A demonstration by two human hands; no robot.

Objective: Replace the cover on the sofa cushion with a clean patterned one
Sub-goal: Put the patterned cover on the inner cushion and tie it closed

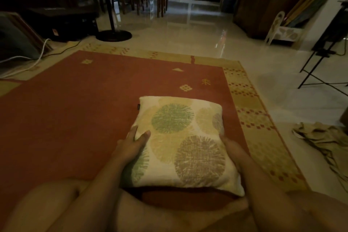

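Nearest the camera, both forearms reach forward over the person's bare legs to the cushion (pixel 180 143), which sits on the red rug (pixel 84 100) just ahead, already in a cream cover printed with green and brown discs.

Handling, by judgement: light, soft and yielding. It will sag if lifted by one corner, so the opposite side edges are the sound places to take hold. The woven cover should not slip.

Left hand (pixel 131 147): at the left edge, thumb laid over the top face, fingers (pixel 132 132) extended along the side, holding the cushion.

Right hand (pixel 232 149): against the right edge. Its fingers pass out of sight below the cushion, so their spread cannot be determined.

Whether the near edge of the cover is closed cannot be told.

Farther right, a crumpled cloth (pixel 320 135) lies on the tiled floor (pixel 188 32).
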